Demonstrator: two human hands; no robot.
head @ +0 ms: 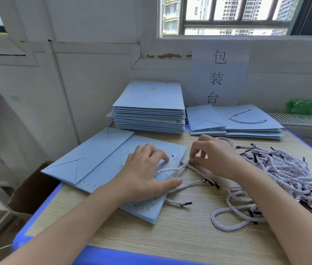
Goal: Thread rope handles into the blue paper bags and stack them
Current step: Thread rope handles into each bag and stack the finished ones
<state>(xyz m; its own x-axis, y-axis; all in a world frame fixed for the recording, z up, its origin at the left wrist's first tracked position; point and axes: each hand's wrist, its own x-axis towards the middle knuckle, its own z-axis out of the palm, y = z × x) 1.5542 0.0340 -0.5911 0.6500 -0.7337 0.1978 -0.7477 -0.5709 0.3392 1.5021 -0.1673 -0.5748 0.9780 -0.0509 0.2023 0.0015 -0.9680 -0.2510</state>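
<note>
A flat blue paper bag (97,159) lies on the table in front of me, with a punched hole (172,155) near its right edge. My left hand (145,173) presses flat on the bag, fingers spread beside the hole. My right hand (214,157) pinches a pale twisted rope handle (170,170) just off the bag's right edge; the rope runs across the bag under my left hand. A tall stack of plain blue bags (149,111) stands behind. A lower stack of bags with handles (235,121) lies to its right.
A heap of loose rope handles with black tips (285,178) covers the right side of the wooden table (180,234), which has a blue rim. A paper sign (219,73) hangs on the wall behind. A green bundle (309,107) sits on the radiator at far right.
</note>
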